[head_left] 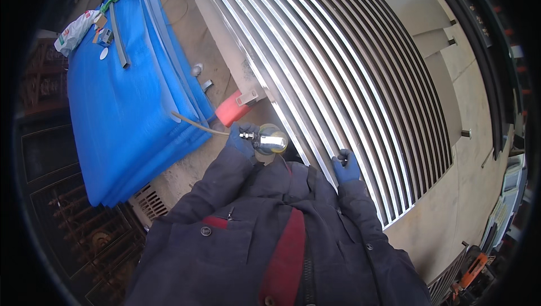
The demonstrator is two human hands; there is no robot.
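— What's in your left hand (242,139)?

— A spray gun (269,141), shiny metal with a rounded cup. My grip is wrapped tight about it, blue glove and all, and a pale hose (194,124) runs off to the left from its back end. I'd say I hold it close in front of my chest so the nozzle faces the near edge of the slatted grille (349,75).

— And the right hand (346,166)?

— Its gloved fingers are curled over the near end of one slat, pinching it, likely to steady the grille.

— How does the grille look?

— Long pale metal slats side by side with dark gaps, stretching away from me, far and right. A red block (232,109) sits under its left frame, seemingly propping it up.

— Anything else?

— Folded blue tarps (121,114) lie to the left, with a white bag (73,31) on their far end.
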